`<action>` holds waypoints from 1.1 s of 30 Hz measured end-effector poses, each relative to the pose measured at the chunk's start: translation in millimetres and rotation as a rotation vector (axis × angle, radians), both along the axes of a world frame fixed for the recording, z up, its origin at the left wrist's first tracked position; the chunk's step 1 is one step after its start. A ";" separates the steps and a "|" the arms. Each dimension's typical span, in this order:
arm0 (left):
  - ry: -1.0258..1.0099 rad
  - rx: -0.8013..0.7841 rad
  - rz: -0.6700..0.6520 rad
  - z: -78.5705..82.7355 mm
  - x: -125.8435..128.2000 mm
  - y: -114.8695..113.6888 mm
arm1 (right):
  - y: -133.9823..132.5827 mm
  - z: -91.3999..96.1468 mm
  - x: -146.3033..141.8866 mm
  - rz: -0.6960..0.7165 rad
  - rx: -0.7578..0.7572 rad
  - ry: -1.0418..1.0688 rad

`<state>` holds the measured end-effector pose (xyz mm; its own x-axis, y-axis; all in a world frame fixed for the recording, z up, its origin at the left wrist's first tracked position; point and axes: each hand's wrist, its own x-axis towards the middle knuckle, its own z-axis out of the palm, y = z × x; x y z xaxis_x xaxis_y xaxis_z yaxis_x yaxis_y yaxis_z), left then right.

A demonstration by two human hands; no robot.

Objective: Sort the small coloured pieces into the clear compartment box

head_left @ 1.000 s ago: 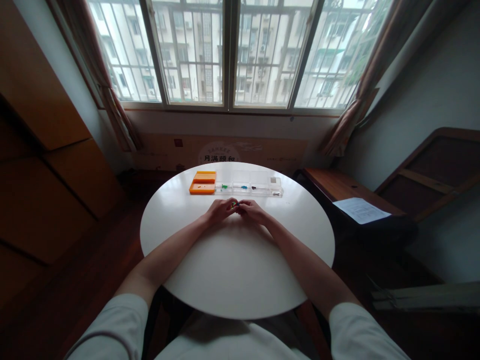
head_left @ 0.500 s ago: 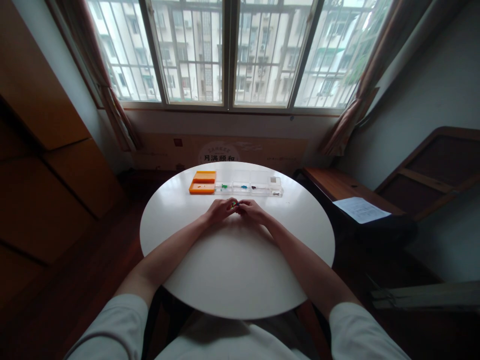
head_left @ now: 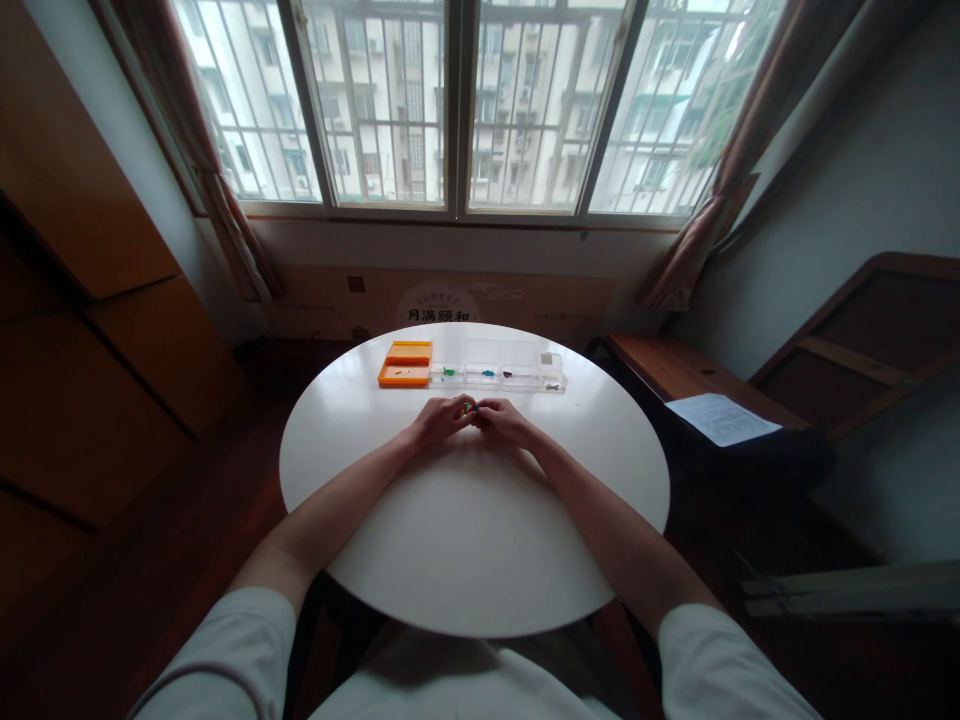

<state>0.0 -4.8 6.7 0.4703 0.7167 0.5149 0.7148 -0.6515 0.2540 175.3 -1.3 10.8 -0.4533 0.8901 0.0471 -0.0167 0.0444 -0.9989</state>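
My left hand (head_left: 444, 417) and my right hand (head_left: 502, 419) meet over the far half of the white round table (head_left: 465, 530). Between their fingertips is a small green and blue piece (head_left: 470, 408), mostly covered; its exact kind is too small to tell. Both hands are closed in a pinch around it. Just beyond them stands an open orange box (head_left: 405, 375) with a few tiny bits inside. Joined in a row to its right are clear plastic compartments (head_left: 529, 380) holding small green pieces (head_left: 448, 372), blue pieces (head_left: 488, 373) and dark pieces (head_left: 508, 375).
A wooden bench (head_left: 660, 365) with a white sheet of paper (head_left: 724, 419) is to the right of the table. Behind the table are a printed board (head_left: 525, 300) and a barred window. Orange-brown cabinets (head_left: 142, 370) stand at the left.
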 end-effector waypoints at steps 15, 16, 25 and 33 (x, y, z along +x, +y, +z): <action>0.016 -0.007 -0.001 -0.6 -0.6 0.6 | 0.7 -1.2 -0.4 0.002 0.015 -0.005; 0.017 -0.008 -0.001 -0.5 -0.6 0.6 | 0.4 -0.9 -0.6 0.000 0.018 -0.010; 0.018 -0.015 -0.001 -0.5 -0.8 0.7 | -2.7 3.0 -2.2 -0.010 0.026 -0.041; 0.010 -0.017 -0.002 -0.6 -0.8 0.5 | -5.6 6.4 -2.7 -0.011 0.014 -0.028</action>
